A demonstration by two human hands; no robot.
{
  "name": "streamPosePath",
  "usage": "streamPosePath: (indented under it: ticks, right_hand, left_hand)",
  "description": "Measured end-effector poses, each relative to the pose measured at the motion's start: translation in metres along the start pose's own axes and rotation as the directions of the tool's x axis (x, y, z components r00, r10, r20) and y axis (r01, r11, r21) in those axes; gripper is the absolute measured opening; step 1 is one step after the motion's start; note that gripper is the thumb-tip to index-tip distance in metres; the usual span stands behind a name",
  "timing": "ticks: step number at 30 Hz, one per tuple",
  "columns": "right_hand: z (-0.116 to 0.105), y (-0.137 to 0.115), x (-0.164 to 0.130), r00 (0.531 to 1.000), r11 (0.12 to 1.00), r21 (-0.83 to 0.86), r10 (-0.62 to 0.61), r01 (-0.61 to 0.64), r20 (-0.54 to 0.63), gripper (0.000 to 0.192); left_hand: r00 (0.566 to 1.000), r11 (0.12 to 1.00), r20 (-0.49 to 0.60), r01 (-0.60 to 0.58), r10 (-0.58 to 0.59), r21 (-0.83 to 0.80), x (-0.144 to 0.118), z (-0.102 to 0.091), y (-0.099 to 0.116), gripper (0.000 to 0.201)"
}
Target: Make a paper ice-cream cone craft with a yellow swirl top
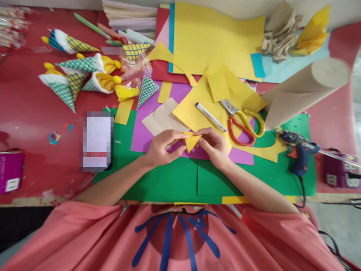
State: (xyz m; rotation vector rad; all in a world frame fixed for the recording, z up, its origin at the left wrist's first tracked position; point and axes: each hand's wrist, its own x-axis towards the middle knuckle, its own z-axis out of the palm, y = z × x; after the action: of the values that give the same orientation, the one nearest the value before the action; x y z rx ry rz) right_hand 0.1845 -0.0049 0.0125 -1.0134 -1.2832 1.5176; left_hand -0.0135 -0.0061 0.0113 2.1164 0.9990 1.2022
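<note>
Head view, looking down at a craft-covered tabletop (34, 113). Both hands meet at the centre and pinch one small yellow paper triangle (191, 141) between them. The left hand (162, 146) grips its left edge with thumb and fingertips; the right hand (213, 145) grips its right edge the same way. The triangle sits directly between the hands, equally near to each, its point aimed down toward the person and its long axis running roughly away from the body. It is thin, flat, matte card with crisp edges, held just above a purple paper sheet (143, 128) lying on a green sheet (169, 180). Just beyond the right hand lie a white marker (211, 117) and red-and-yellow-handled scissors (244, 124). Farther right are a blue glue gun (300, 152) and a brown paper roll (304, 90). At upper left lie patterned paper cones (76, 75).
</note>
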Motion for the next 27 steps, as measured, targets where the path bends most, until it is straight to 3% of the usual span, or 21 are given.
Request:
streamPosePath:
  ticks: [5,12,18,22,27]
  right_hand:
    - [0.0007,0.0024,-0.0026,0.996,0.993,-0.087,-0.085,0.082,-0.031,0.016]
    - [-0.0003,0.0051,-0.0046,0.994,0.984,-0.155,-0.096,0.087,-0.057,0.017]
    - [0.0004,0.0025,-0.0054,0.965,0.900,-0.359,-0.264,0.247,0.004,0.009]
    - [0.0013,0.0030,-0.0071,0.986,0.945,-0.293,-0.160,0.141,-0.039,0.023]
    - [0.0035,-0.0001,-0.0023,0.997,0.996,-0.030,0.078,-0.078,-0.015,0.026]
  left_hand:
    - [1.000,1.000,0.009,0.006,-0.006,-0.005,0.0001,-0.0007,-0.0002,0.029]
    - [0.999,0.999,0.025,-0.028,0.027,0.022,0.0008,0.0008,-0.0005,0.033]
    - [1.000,0.999,-0.027,-0.006,0.005,-0.051,0.0018,0.0014,-0.0047,0.016]
    - [0.997,0.998,-0.073,-0.018,0.014,-0.053,0.0047,-0.0004,-0.0024,0.005]
    - [0.995,0.997,-0.099,-0.014,0.021,0.072,0.0061,-0.0024,-0.0003,0.005]
